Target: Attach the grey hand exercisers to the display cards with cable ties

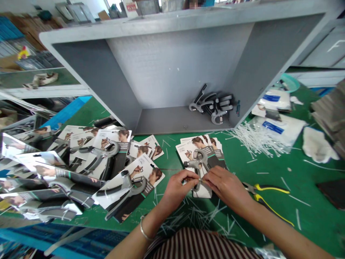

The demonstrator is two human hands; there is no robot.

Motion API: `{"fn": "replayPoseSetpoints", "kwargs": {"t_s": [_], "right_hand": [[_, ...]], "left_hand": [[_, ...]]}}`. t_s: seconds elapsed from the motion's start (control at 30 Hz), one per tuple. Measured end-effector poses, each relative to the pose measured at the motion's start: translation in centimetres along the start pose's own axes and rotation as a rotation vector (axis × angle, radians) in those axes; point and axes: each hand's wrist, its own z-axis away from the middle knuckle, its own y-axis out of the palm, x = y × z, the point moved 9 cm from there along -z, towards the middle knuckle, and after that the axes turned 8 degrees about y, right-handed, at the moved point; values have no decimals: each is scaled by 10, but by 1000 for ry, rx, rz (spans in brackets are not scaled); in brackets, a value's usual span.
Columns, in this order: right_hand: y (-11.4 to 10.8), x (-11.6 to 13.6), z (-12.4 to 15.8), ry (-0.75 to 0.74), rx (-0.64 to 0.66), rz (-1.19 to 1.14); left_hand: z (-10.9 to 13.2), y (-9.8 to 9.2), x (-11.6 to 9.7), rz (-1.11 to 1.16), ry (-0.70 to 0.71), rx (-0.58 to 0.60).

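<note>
Fingertips of my left hand [181,186] and my right hand [223,183] meet in a pinch over a grey hand gripper [201,158] with a coil spring. Between them is a thin pale cable tie, mostly hidden by the fingers. The hand gripper lies on a printed backing card [184,153], on top of a small stack of cards. To the right, next to my right forearm, are yellow-and-black cutting pliers [254,189], their jaws partly covered. On the left, another hand gripper [132,185] rests on its own card.
Carded hand grippers [99,158] are piled at left. A grey bin [172,72] on its side holds several loose hand grippers [215,104]. White cable ties [258,138] lie heaped at right by plastic bags [283,126] and a white glove [319,145]. Tie clippings litter the green table [239,226].
</note>
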Motion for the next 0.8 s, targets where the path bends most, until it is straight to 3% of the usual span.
{"fn": "replayPoseSetpoints", "kwargs": {"t_s": [0.17, 0.37, 0.67, 0.8], "right_hand": [[3, 4, -1, -31, 20, -13], [0, -6, -1, 13, 19, -62], [3, 8, -1, -65, 48, -9], [1, 1, -1, -42, 33, -38]], "left_hand": [[-2, 0, -4, -1, 15, 28], [-1, -2, 4, 136, -66, 29], [-3, 3, -1, 123, -42, 76], [-3, 3, 5, 217, -101, 103]]}}
